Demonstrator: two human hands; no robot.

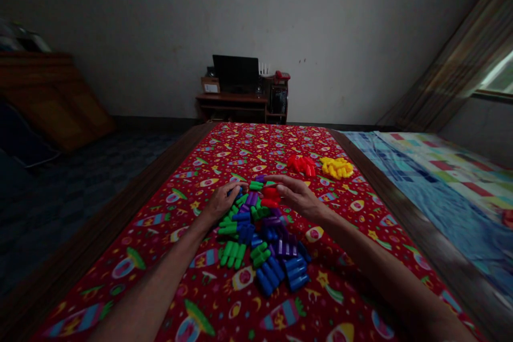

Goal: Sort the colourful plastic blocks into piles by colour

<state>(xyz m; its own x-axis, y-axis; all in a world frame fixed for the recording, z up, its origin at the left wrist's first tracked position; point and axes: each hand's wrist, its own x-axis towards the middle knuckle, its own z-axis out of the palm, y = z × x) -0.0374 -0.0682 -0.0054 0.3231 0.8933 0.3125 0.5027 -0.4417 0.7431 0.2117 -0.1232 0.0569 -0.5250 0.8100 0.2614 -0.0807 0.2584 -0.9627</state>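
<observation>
A mixed pile of plastic toy blocks, each a row of joined tubes, lies on the red patterned cloth (256, 141). Green blocks (233, 254), blue blocks (296, 271) and purple blocks (287, 246) make up most of it. At the pile's left far side, my left hand (221, 202) has its fingers curled around a blue block (235, 191). Opposite it, my right hand (297, 195) reaches in from the right, thumb and fingers closed about a red block (270, 192). Another bit of red (270, 203) shows just below; its lower side is hidden among the pile.
Beyond my right hand sit a heap of red blocks (302, 164) and a heap of yellow blocks (336, 168). Dark wooden edges (374, 192) frame the cloth. A bed with a blue sheet (385, 171) stands at right, a desk with a monitor (236, 72) at the far wall.
</observation>
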